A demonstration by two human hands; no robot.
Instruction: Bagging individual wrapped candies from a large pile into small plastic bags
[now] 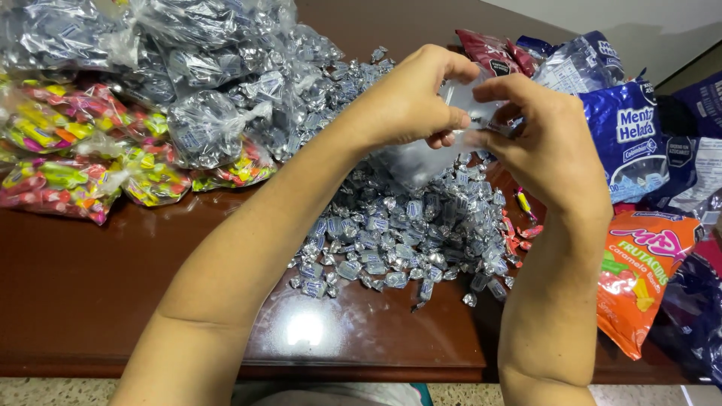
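A small clear bag [468,105] is pinched at its mouth between the left hand [410,98] and right hand [545,143], both closed on it, hanging just above the candy pile [406,233] on the table [90,286].

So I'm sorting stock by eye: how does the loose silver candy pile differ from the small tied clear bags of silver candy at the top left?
The loose silver candy pile lies spread flat and unbagged on the brown table; the tied clear bags hold theirs in rounded, knotted bundles. The pile sits right under the left hand and right hand; the bags are stacked off to the left. Both seem to hold the same silver-wrapped sweets.
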